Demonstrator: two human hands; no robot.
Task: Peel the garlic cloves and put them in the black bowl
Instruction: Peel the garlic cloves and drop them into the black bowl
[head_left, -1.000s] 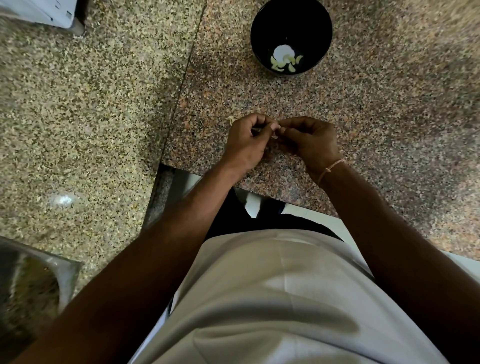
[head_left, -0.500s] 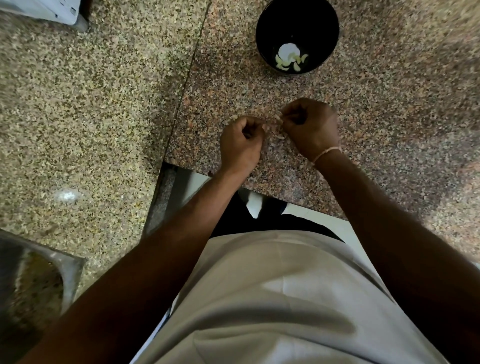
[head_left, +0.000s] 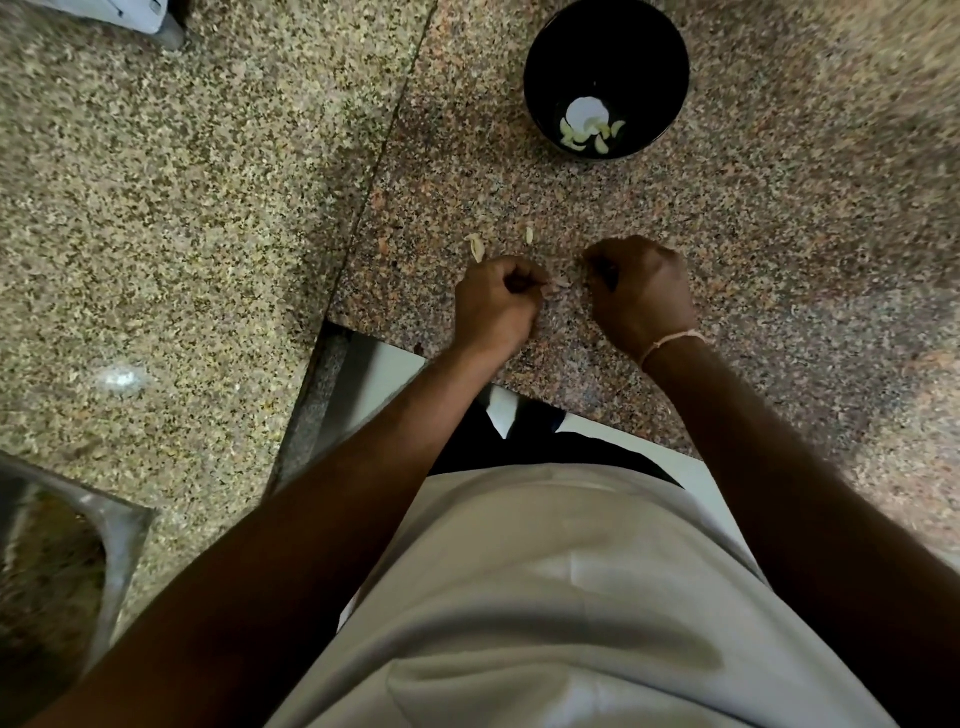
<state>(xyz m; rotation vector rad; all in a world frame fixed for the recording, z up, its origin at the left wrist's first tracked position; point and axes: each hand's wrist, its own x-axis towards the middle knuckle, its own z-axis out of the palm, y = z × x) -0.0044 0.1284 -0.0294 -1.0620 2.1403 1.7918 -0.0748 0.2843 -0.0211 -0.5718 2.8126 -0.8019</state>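
Observation:
The black bowl (head_left: 540, 62) stands at the far side of the granite counter, with several peeled garlic cloves (head_left: 584, 135) at its bottom. Nearer to me, my left hand (head_left: 496, 304) is curled and pinches a small pale garlic clove (head_left: 560, 283) at its fingertips. My right hand (head_left: 644, 293) hovers a short way to the right with its fingers curled in. I see nothing held in it. Two pale scraps of garlic skin (head_left: 475, 247) lie on the counter just beyond my left hand.
The reddish granite counter (head_left: 779, 260) meets a paler slab (head_left: 182, 208) at a seam on the left. Its front edge runs just below my wrists. A steel vessel (head_left: 67, 551) sits at the lower left and a white object (head_left: 135, 13) at the top left.
My hands, joined on the clove a second ago, have drawn apart. The right hand moved right, away from the clove, and the left hand dropped closer to the counter edge.

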